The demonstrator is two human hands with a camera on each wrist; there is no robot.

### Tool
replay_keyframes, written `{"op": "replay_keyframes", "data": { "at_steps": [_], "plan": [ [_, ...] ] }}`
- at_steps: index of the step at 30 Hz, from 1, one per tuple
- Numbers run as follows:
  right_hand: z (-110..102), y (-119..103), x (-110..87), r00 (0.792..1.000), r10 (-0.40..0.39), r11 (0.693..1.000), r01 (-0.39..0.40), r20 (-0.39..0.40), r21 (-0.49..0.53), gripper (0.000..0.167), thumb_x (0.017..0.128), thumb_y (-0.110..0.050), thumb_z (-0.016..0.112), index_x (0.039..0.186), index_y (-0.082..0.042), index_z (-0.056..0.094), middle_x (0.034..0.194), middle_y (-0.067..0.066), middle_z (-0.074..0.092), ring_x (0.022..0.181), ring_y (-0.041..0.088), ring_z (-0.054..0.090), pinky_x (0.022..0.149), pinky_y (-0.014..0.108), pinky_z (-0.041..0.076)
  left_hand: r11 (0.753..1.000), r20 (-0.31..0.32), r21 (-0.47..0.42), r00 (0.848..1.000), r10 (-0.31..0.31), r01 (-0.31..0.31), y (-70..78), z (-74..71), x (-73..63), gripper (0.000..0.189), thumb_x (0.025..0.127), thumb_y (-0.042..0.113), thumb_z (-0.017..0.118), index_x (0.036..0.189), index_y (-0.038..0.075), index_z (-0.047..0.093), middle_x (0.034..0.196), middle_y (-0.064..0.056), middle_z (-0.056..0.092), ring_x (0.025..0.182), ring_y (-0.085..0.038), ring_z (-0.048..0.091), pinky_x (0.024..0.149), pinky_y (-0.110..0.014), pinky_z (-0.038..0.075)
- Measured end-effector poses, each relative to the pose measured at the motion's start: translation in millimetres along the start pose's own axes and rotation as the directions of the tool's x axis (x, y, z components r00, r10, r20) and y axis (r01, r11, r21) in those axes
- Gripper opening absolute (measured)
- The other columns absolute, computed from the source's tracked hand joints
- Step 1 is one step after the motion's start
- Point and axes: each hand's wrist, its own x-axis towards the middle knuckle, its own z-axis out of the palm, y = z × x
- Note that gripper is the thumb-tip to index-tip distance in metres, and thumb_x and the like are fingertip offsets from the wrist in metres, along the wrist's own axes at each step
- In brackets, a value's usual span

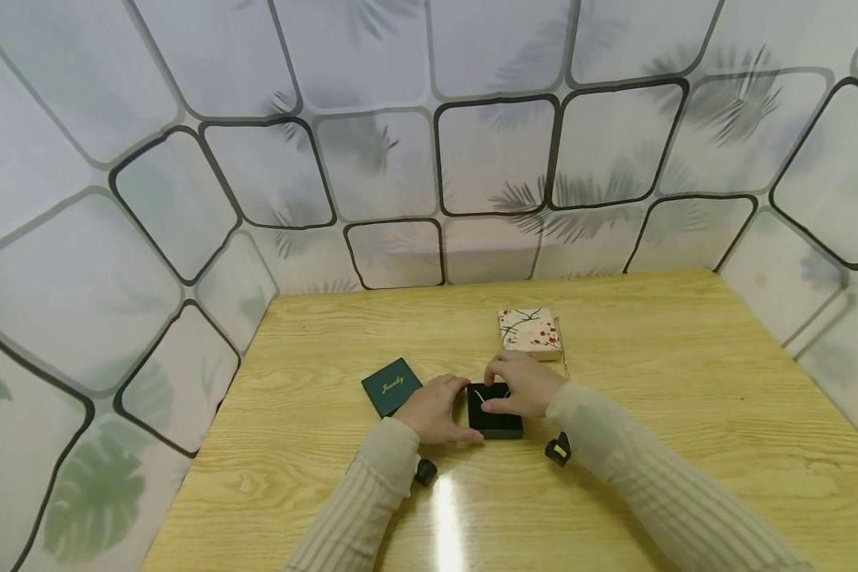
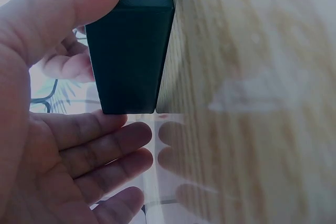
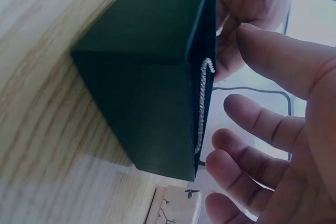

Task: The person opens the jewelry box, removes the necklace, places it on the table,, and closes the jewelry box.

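Observation:
A small dark green jewelry box [image 1: 496, 431] with a black inside stands uncovered on the table. My left hand [image 1: 438, 409] holds it from the left, thumb at the near side and index fingertip at the far end. A silver chain [image 3: 201, 108] lies in the box along its rim. Over the box is my right hand [image 1: 525, 384], thumb and fingers apart and loosely bent. In the right wrist view its fingertips [image 3: 242, 107] stand off the chain with nothing between them. The green lid [image 1: 392, 387], with gold "Jewelry" lettering, lies left of my left hand.
Behind the right hand sits a cream box [image 1: 531, 332] with a red blossom pattern, and a thin chain [image 1: 564, 357] hangs or lies along its right side. The wooden table [image 1: 658, 334] meets patterned cloth walls [image 1: 496, 155] at the back and sides.

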Motion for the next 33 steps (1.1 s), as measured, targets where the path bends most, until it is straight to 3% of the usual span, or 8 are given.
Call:
{"op": "replay_keyframes", "data": {
  "at_steps": [6, 17, 33],
  "plan": [
    [4, -3, 7.4, 0.998, 0.052, 0.998, -0.050, 0.032, -0.046, 0.031, 0.083, -0.044, 0.074, 0.096, -0.019, 0.062, 0.103, -0.002, 0.054, 0.091, 0.014, 0.052, 0.083, 0.035, 0.048, 1.000, 0.002, 0.001, 1.000, -0.001, 0.001, 0.7, 0.4, -0.2, 0.093, 0.074, 0.065, 0.072, 0.142, 0.008, 0.044, 0.139, -0.007, 0.049, 0.128, -0.021, 0.045, 0.104, -0.037, 0.040],
    [5, -6, 10.8, 0.997, 0.074, 0.994, -0.070, 0.038, -0.085, 0.026, 0.083, -0.038, 0.076, 0.090, -0.018, 0.061, 0.094, -0.004, 0.053, 0.084, 0.013, 0.050, 0.076, 0.032, 0.048, 1.000, -0.002, 0.011, 1.000, 0.002, -0.002, 0.7, 0.8, 0.4, 0.092, 0.074, 0.064, 0.072, 0.141, 0.007, 0.045, 0.138, -0.007, 0.049, 0.127, -0.021, 0.046, 0.104, -0.036, 0.041],
    [5, -3, 14.9, 0.998, 0.056, 0.990, -0.051, 0.031, -0.134, 0.017, 0.086, -0.030, 0.074, 0.083, -0.019, 0.062, 0.089, -0.003, 0.053, 0.077, 0.012, 0.051, 0.069, 0.031, 0.048, 1.000, -0.006, 0.004, 1.000, 0.002, -0.002, -0.4, 1.7, 1.5, 0.092, 0.073, 0.064, 0.072, 0.141, 0.008, 0.045, 0.138, -0.006, 0.050, 0.126, -0.020, 0.046, 0.103, -0.035, 0.041]
  ]
}}
